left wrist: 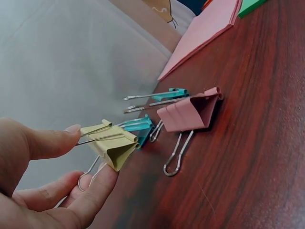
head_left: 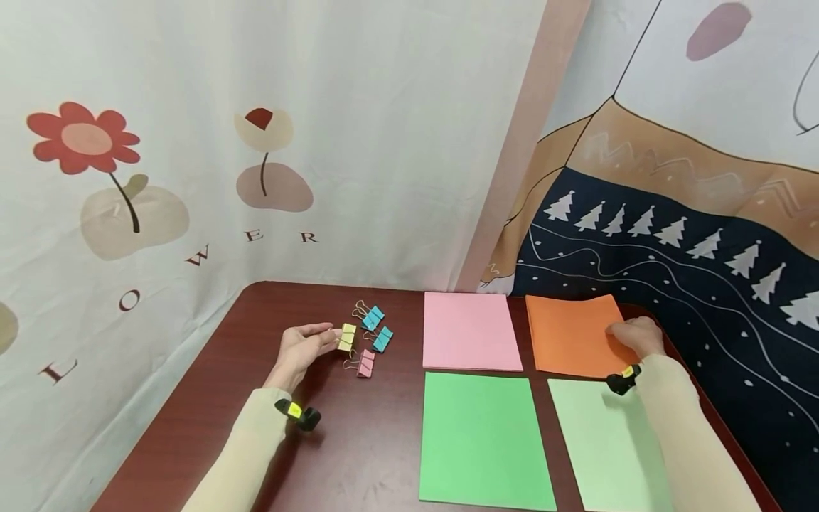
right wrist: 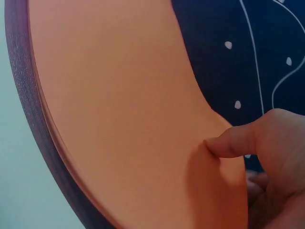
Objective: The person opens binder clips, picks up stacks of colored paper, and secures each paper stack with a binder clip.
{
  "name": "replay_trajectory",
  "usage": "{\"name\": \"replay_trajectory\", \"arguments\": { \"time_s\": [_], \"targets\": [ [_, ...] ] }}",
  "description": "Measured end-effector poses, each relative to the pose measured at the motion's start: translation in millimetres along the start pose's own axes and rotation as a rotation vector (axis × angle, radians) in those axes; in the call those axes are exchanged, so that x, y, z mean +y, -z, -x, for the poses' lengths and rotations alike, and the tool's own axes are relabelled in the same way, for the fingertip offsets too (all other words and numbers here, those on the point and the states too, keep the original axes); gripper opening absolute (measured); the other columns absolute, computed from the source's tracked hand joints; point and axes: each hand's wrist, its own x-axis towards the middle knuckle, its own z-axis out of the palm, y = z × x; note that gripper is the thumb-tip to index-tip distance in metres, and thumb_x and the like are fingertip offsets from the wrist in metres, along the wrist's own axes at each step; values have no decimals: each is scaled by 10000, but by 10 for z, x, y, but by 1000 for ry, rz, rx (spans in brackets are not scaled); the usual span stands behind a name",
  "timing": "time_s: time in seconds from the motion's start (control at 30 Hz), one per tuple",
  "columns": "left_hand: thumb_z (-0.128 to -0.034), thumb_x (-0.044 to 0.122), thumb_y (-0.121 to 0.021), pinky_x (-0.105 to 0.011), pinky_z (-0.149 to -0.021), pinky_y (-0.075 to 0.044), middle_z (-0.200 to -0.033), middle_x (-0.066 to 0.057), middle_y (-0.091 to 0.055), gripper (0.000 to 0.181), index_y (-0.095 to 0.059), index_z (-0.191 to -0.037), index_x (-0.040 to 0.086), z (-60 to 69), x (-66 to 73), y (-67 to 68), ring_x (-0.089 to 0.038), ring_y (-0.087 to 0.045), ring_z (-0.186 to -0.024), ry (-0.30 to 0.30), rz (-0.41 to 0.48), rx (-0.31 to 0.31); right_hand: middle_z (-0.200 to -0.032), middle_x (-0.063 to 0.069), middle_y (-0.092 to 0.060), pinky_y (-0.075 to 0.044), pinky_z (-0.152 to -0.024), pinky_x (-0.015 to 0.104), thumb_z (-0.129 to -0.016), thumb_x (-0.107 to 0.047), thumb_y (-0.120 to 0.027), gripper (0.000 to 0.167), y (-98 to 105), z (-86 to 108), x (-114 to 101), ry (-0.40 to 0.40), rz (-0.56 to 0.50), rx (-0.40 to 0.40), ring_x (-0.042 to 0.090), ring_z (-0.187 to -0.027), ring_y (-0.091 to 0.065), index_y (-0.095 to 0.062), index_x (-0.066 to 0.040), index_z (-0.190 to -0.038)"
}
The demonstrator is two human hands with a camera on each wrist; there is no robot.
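My left hand (head_left: 303,354) pinches a yellow binder clip (head_left: 347,338) between thumb and fingers; the left wrist view shows the thumb near one wire handle of the yellow clip (left wrist: 110,142) and fingers under it. Two blue clips (head_left: 382,339) and a pink clip (head_left: 366,363) lie just to its right. At the far right, my right hand (head_left: 640,337) grips the right edge of the orange paper (head_left: 569,334). In the right wrist view the thumb of that hand (right wrist: 281,162) presses on top of the orange sheet (right wrist: 124,105), which bends; its other fingers are partly hidden behind the edge.
Pink paper (head_left: 472,332) lies left of the orange paper. Nearer are a green sheet (head_left: 483,441) and a pale green sheet (head_left: 601,441), the latter partly under the right forearm. A printed curtain (head_left: 384,142) hangs behind the brown table (head_left: 365,455).
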Motion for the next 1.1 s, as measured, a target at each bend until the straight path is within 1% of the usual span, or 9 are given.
{"name": "replay_trajectory", "arguments": {
  "time_s": [0.1,0.2,0.3,0.53,0.67,0.77,0.87,0.97,1.1],
  "targets": [
    [-938,138,-761,-289,-894,-617,-1157,-151,-716,552,-558,-1395,-98,4,30,-14,-76,-746,-859,-14,2,4,-1125,306,-552,-461,-803,430,-950,-261,-613,412,11,-29,40,34,-11,3,390,-969,-503,-597,107,-1134],
    [-933,136,-767,-307,-914,-612,-1185,-162,-699,556,-560,-1395,-94,14,59,-25,-74,-743,-861,-27,20,5,-1284,340,-497,-468,-853,467,-970,-266,-604,505,14,-34,62,64,-38,-6,413,-1027,-502,-531,95,-1316],
    [-930,129,-770,-329,-939,-604,-1195,-165,-690,558,-558,-1394,-96,27,88,-35,-74,-745,-866,-43,42,0,-1331,348,-458,-466,-870,475,-1002,-281,-580,554,25,-26,75,82,-75,-24,418,-1038,-504,-461,81,-1403],
    [-932,99,-759,-312,-906,-616,-1121,-132,-731,518,-574,-1377,-91,79,160,-67,-79,-756,-856,-80,70,1,-1319,323,-443,-422,-787,378,-1045,-304,-527,532,33,34,97,102,-141,-11,399,-1014,-510,-431,49,-1432],
    [-923,107,-773,-319,-910,-618,-1046,-67,-753,497,-602,-1357,-65,110,187,-85,-75,-755,-841,-90,76,2,-1395,314,-402,-383,-815,383,-1061,-320,-508,545,43,56,95,83,-190,8,412,-1071,-460,-400,32,-1462],
    [-918,128,-784,-328,-922,-615,-1045,-61,-762,500,-612,-1355,-47,126,205,-101,-73,-754,-843,-103,65,-5,-1391,298,-409,-381,-810,386,-1069,-332,-497,535,54,72,92,65,-217,14,399,-1063,-458,-395,14,-1464],
    [-915,138,-788,-338,-929,-615,-1043,-65,-767,499,-621,-1352,-35,143,231,-127,-73,-753,-842,-112,52,-5,-1322,264,-446,-387,-768,367,-1069,-344,-498,512,59,103,80,56,-238,24,352,-994,-482,-411,-7,-1445],
    [-914,121,-785,-346,-929,-615,-996,-45,-768,489,-625,-1349,-34,162,262,-171,-72,-752,-833,-114,62,-9,-1249,223,-500,-442,-722,348,-1063,-367,-508,509,64,147,68,54,-252,34,287,-890,-544,-423,-32,-1437],
    [-911,82,-778,-323,-900,-623,-953,-29,-762,474,-624,-1339,-53,185,293,-229,-76,-755,-825,-122,108,-21,-1169,158,-552,-516,-650,314,-1054,-396,-520,519,69,216,43,56,-286,40,181,-750,-602,-426,-64,-1441]
  ]
}}
